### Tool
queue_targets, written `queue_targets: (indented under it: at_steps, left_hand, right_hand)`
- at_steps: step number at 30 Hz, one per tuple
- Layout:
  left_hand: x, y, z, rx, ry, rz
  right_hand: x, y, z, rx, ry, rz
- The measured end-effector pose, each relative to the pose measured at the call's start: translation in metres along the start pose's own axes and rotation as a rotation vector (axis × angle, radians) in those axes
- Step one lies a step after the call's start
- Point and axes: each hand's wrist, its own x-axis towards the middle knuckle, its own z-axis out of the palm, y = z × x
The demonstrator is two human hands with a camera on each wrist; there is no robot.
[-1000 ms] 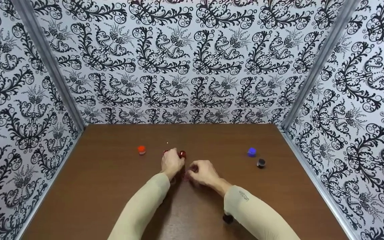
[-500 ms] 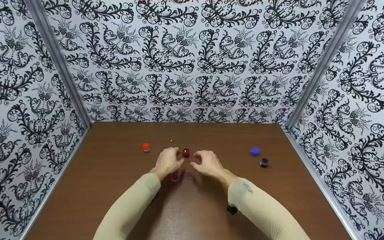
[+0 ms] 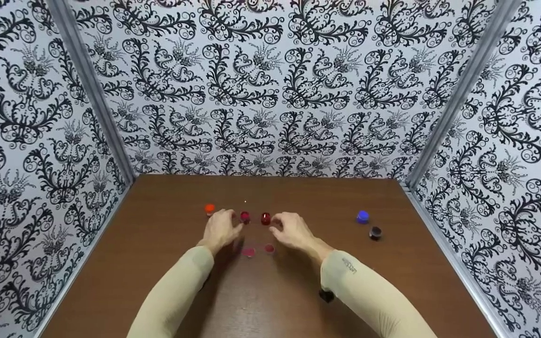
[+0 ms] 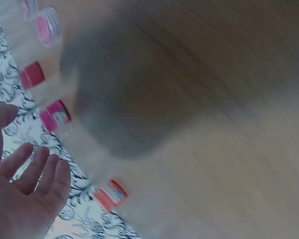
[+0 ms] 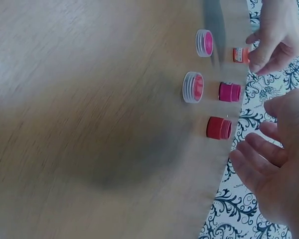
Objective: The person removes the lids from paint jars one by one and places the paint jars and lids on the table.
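Note:
Two small uncapped paint jars stand side by side between the hands: a magenta one (image 3: 244,217) and a red one (image 3: 266,218). In front of them lie two clear ribbed lids, a pink-centred one (image 5: 205,43) and a reddish one (image 5: 193,87). My left hand (image 3: 221,230) hovers left of the magenta jar, fingers loosely bent and holding nothing. Just right of the red jar is my right hand (image 3: 294,230), its thumb and fingers spread apart around nothing. An orange-capped jar (image 4: 110,195) stands beyond the left hand.
At the right of the brown table (image 3: 270,300) stand a blue jar (image 3: 363,217) and a black jar (image 3: 375,233). Patterned walls (image 3: 270,94) enclose the table at the back and both sides. A dark object (image 3: 326,295) shows beneath the right sleeve.
The left hand has come off the magenta jar and moved left, uncovering it. The right hand has left the lid in front and now sits by the red jar. The head view has shifted slightly.

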Motion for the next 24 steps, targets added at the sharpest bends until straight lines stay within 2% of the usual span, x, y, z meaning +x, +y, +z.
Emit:
queue_targets:
  at_steps: [6,7,9,17,24]
  left_hand:
    - [-0.002,-0.018,-0.006,0.010,0.014,-0.087]
    - [-0.006,-0.007,-0.017,0.020,0.000,-0.122]
    - [-0.005,-0.011,-0.019,0.021,0.009,-0.147]
    - [-0.003,-0.024,-0.020,0.081,0.040,-0.219]
    - [0.001,-0.037,-0.018,0.046,0.061,-0.301]
  right_hand:
    - [0.001,-0.005,-0.002,0.023,-0.021,0.017]
    - [0.002,-0.006,-0.002,0.028,-0.025,0.022]
    - [0.002,-0.007,-0.002,0.031,-0.029,0.025]
    - [0.006,-0.011,0.001,0.014,-0.039,0.041]
    - [0.009,-0.019,0.002,0.032,-0.048,0.031]
